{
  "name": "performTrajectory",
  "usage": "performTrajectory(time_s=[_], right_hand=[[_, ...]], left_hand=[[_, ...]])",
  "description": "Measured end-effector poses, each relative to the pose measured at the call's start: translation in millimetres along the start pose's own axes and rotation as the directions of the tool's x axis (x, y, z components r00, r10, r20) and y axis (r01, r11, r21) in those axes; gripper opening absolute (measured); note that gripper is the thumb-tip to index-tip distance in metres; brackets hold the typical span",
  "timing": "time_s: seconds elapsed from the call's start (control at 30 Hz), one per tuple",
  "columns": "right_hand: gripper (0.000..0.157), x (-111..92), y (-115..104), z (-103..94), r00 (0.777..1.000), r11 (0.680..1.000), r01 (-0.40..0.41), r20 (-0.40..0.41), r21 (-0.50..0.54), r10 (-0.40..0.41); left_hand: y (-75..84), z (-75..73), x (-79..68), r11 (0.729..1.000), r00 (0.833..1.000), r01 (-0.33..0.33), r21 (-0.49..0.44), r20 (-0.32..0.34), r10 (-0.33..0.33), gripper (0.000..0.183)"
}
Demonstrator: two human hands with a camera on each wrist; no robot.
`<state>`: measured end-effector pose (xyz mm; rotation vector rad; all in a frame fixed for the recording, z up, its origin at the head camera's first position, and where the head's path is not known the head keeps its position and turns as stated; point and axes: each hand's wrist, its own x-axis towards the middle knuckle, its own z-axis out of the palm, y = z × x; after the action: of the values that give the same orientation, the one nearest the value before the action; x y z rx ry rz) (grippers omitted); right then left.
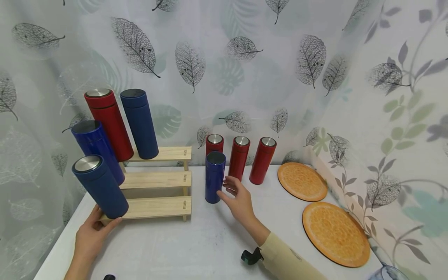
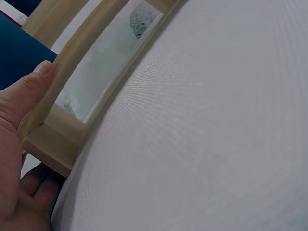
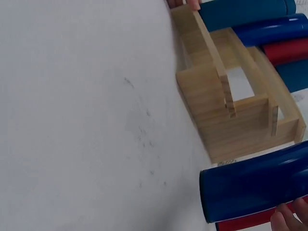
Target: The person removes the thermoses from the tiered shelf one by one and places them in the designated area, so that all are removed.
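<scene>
My left hand [image 1: 91, 235] grips the front left corner of a three-step wooden rack [image 1: 154, 208]. In the left wrist view its thumb [image 2: 33, 89] lies on the front slat, beside the base of a matte blue thermos bottle [image 1: 101, 188]; the other fingers go round the rack's end. To the right of the rack, a glossy blue thermos bottle [image 1: 214, 179] stands upright on the table. My right hand [image 1: 239, 200] is at its right side with fingers spread and loosely bent, thumb near its lower part. Whether the fingertips touch it, I cannot tell.
A glossy blue bottle [image 1: 98, 149], a red bottle [image 1: 110, 126] and a dark blue bottle [image 1: 140, 126] stand higher on the rack. Red bottles [image 1: 239, 159] stand behind the glossy blue one. Two round orange mats [image 1: 336, 235] lie at the right, near a glass rim [image 1: 388, 274].
</scene>
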<state>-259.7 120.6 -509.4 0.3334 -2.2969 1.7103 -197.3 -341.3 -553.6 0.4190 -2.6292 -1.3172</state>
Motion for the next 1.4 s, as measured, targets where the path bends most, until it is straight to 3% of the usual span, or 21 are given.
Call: performTrajectory(time_s=[0.2, 0.5, 0.7, 1.4], right_hand=[[0.055, -6, -12, -2.3, 1.000, 1.000, 0.008, 0.000, 0.030, -0.008], [0.051, -12, -32, -2.2, 0.996, 0.993, 0.084, 0.020, 0.085, -0.086], [0.051, -16, -46, 0.3, 0.995, 0.992, 0.077, 0.050, 0.103, -0.083], [0.052, -8, -75, 26.0, 0.978, 0.978, 0.110, 0.153, 0.179, -0.138]], left_hand=[[1.6, 0.0, 0.0, 1.000, 1.000, 0.005, -0.002, -0.001, -0.005, 0.097], [0.3, 1.0, 1.1, 1.000, 1.000, 0.017, -0.006, -0.007, -0.018, 0.097], [0.0, 1.9, 1.8, 1.000, 1.000, 0.022, -0.013, -0.001, -0.022, 0.097], [-1.4, 1.1, 3.8, 0.999, 0.999, 0.049, -0.007, 0.017, -0.049, 0.100]])
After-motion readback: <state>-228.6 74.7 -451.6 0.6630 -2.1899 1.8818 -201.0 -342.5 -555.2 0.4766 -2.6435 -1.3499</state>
